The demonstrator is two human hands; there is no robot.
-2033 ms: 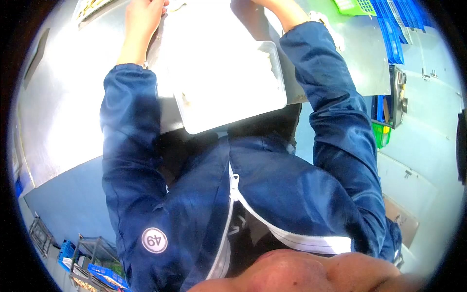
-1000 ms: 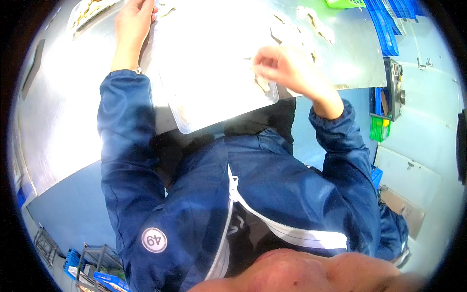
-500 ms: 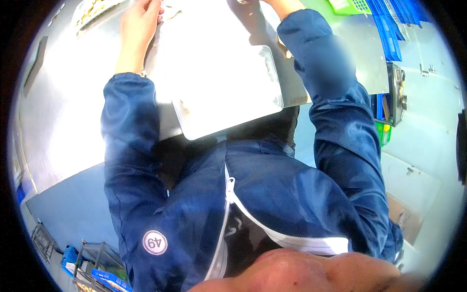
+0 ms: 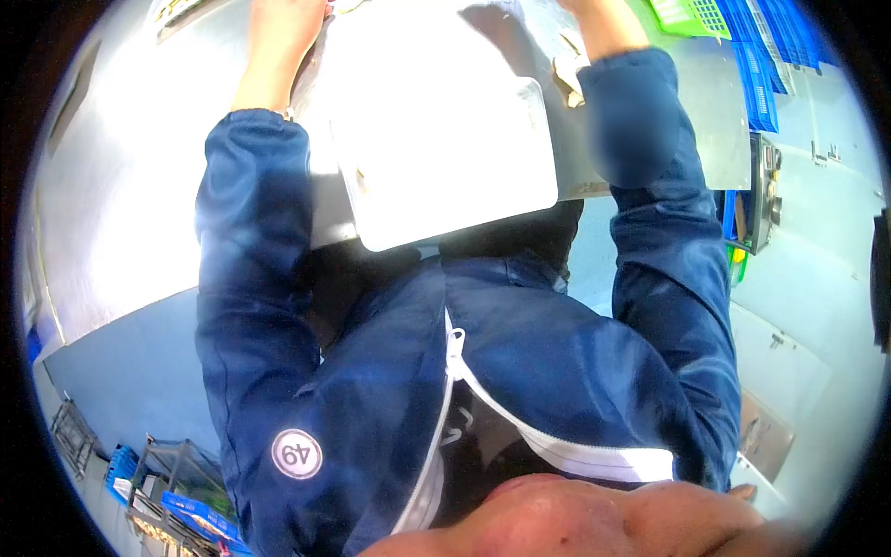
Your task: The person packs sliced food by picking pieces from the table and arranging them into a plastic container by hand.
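Note:
My left hand (image 4: pixel 283 37) is at the top edge of the view, over the brightly lit metal table (image 4: pixel 102 204). Its fingers look curled in, partly cut off by the frame, and what they hold cannot be made out. A small pale piece (image 4: pixel 349 6) lies just beside the fingertips. Of my right arm only the bare wrist (image 4: pixel 608 26) and the blue sleeve show; that hand is beyond the top edge. Between my forearms a whitish rectangular plastic tray (image 4: pixel 455 176) sits at the table's near edge, its contents washed out by glare. Pale, flat scraps (image 4: pixel 568 74) lie beside my right wrist.
A container of pale pieces (image 4: pixel 172 13) stands at the far left. At the right are a green basket (image 4: pixel 691 17), stacked blue crates (image 4: pixel 759 51) and a dark appliance (image 4: pixel 767 190). A metal rack (image 4: pixel 153 483) with blue trays is behind me at lower left.
Both hands have moved farther toward or past the top edge, and the right one has left the view. My right forearm has shifted right. The whole view has moved slightly.

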